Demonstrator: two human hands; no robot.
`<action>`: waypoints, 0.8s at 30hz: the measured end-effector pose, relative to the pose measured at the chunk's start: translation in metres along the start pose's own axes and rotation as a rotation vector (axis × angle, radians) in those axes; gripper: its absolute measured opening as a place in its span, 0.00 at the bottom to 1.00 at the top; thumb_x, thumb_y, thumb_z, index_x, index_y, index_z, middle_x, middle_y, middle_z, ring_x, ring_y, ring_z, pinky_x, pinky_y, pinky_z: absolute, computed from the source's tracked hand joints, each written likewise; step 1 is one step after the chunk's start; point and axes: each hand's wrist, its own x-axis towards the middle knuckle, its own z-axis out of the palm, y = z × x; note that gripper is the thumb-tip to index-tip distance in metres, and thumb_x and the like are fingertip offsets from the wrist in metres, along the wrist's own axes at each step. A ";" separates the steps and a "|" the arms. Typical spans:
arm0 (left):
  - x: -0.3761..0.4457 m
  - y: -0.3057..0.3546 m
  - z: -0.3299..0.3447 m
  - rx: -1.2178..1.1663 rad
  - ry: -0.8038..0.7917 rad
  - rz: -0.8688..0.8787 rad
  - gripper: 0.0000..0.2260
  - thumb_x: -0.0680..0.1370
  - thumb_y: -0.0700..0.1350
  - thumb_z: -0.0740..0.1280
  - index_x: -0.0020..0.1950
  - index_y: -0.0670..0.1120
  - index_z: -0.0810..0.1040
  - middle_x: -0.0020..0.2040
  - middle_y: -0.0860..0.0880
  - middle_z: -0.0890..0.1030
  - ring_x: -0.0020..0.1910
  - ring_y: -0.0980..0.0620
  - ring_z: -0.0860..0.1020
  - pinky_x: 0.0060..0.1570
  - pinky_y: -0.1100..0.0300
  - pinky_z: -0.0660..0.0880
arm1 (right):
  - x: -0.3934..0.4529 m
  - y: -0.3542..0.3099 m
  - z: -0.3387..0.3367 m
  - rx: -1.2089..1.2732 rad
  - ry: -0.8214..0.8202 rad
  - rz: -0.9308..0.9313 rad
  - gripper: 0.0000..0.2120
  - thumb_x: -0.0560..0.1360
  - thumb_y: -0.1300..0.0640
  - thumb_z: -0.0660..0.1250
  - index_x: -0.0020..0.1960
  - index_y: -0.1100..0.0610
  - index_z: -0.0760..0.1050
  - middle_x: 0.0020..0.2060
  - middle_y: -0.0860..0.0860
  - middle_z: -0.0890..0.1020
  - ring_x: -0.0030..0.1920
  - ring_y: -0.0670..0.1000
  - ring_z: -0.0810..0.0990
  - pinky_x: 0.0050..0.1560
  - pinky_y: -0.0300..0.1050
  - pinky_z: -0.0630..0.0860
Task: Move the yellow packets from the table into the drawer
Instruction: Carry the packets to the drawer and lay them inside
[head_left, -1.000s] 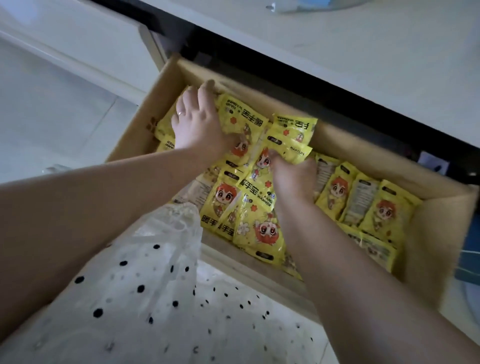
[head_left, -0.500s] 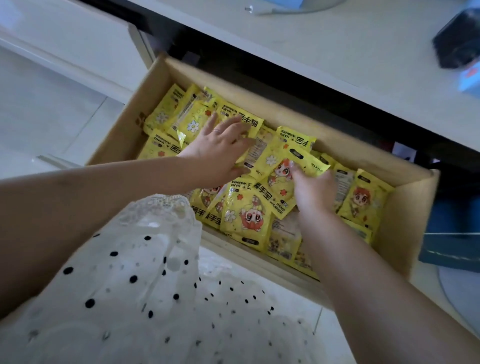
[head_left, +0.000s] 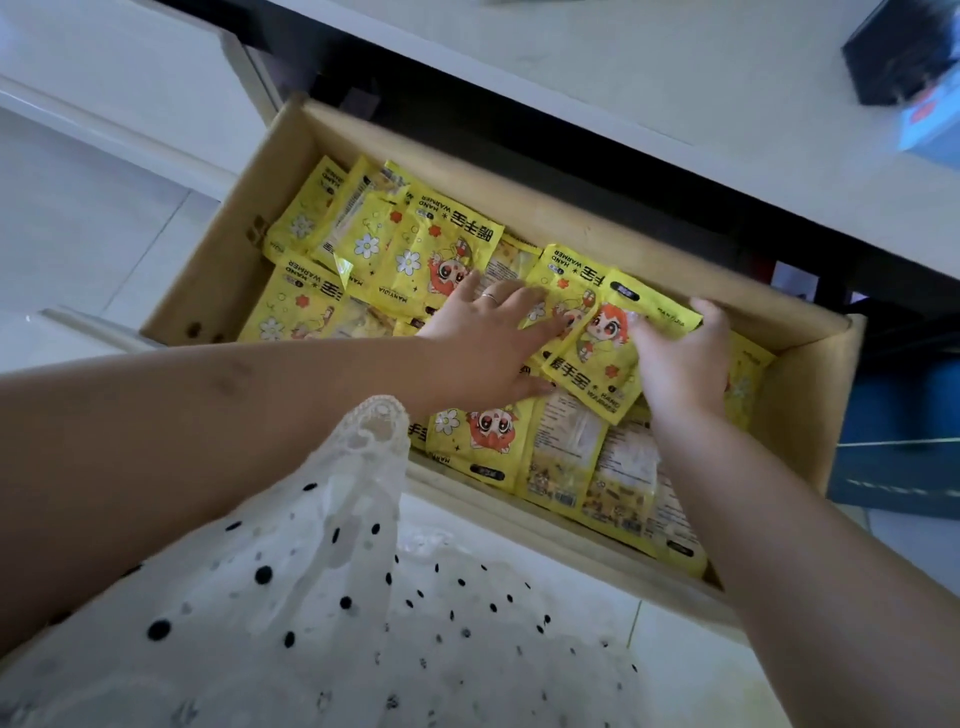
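The open wooden drawer (head_left: 545, 218) is pulled out under the white table (head_left: 649, 88) and holds several yellow hand-warmer packets (head_left: 415, 249) lying in a loose heap. My left hand (head_left: 483, 343) lies flat with fingers spread on the packets in the middle of the drawer. My right hand (head_left: 685, 358) curls its fingers round one yellow packet (head_left: 608, 358) with a red-haired cartoon figure, near the drawer's back right. More packets (head_left: 566, 462) lie face down along the front edge.
A dark box (head_left: 893, 57) and a blue-and-white box (head_left: 935, 124) sit on the table at the far right. A blue object (head_left: 904, 457) stands right of the drawer. White cabinet fronts (head_left: 104, 104) and floor tiles are at the left.
My left hand slid from the drawer's back left corner to the middle. My right hand moved right with its packet. The left-hand packets came into view.
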 end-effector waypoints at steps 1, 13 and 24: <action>0.001 0.003 0.001 -0.008 -0.005 -0.018 0.34 0.76 0.68 0.48 0.78 0.55 0.43 0.79 0.46 0.48 0.78 0.43 0.47 0.73 0.37 0.47 | 0.003 0.002 -0.001 0.021 0.012 0.022 0.28 0.75 0.52 0.68 0.71 0.52 0.61 0.48 0.44 0.70 0.35 0.40 0.71 0.28 0.29 0.66; 0.000 0.005 -0.006 -0.079 0.001 -0.037 0.34 0.76 0.68 0.52 0.77 0.56 0.47 0.78 0.45 0.52 0.77 0.42 0.49 0.71 0.34 0.43 | 0.020 0.009 0.011 -0.214 0.189 -0.029 0.26 0.69 0.48 0.74 0.62 0.53 0.68 0.59 0.53 0.75 0.57 0.55 0.77 0.54 0.53 0.77; -0.141 -0.006 -0.118 -1.368 0.004 -0.697 0.14 0.75 0.47 0.69 0.60 0.50 0.76 0.47 0.54 0.81 0.45 0.54 0.79 0.42 0.61 0.74 | -0.148 -0.110 -0.036 -0.173 -0.285 -0.292 0.28 0.71 0.49 0.72 0.68 0.51 0.67 0.66 0.48 0.71 0.62 0.44 0.70 0.55 0.33 0.62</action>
